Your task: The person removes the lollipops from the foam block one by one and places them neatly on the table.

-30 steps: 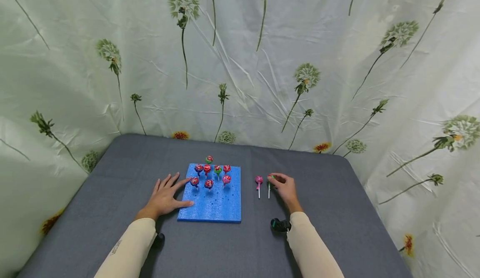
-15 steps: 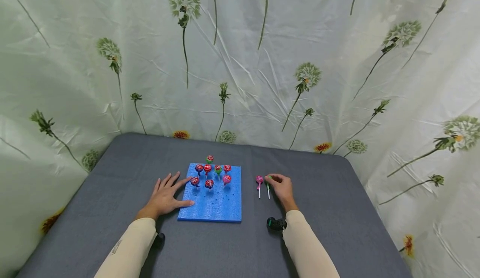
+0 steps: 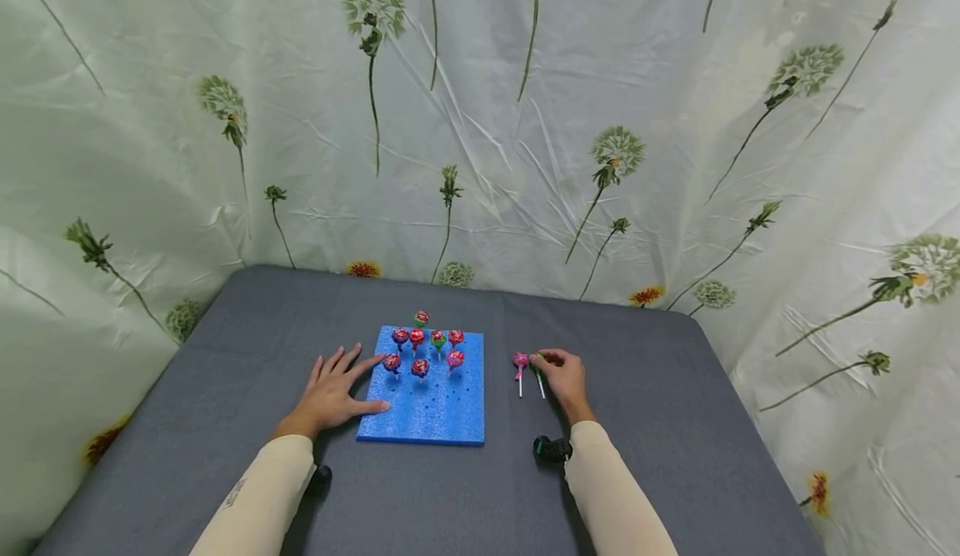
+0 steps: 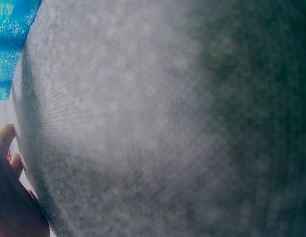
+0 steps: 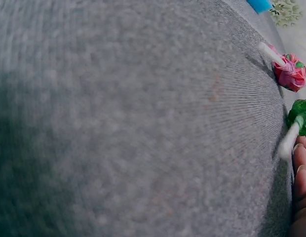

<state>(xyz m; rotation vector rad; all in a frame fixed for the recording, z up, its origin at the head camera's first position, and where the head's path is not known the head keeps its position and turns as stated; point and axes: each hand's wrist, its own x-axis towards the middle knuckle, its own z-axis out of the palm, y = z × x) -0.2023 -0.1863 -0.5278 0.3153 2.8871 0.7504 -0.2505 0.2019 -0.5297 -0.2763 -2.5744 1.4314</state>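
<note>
My left hand (image 3: 330, 398) lies with its fingers spread, thumb and index finger resting on the left edge of the blue foam board (image 3: 420, 423). Several wrapped lollipops, one of them a purple-red lollipop (image 3: 420, 368), stand upright in the board's far half; small holes show in front of them. To the right of the board, my right hand (image 3: 566, 381) pinches a green-wrapped lollipop (image 5: 301, 116) by its head, the white stick pointing toward me. Just left of it is a pink lollipop (image 3: 520, 359) on the table, apart from the fingers.
A grey cloth (image 3: 645, 389) covers the table. Behind hangs a pale curtain (image 3: 495, 122) with a dandelion print. A black wrist device (image 3: 552, 448) sits below my right hand, at the sleeve.
My right hand has shifted slightly left toward the pink lollipop, and the stick of the green lollipop now slants with its near end to the right. My left hand stays put.
</note>
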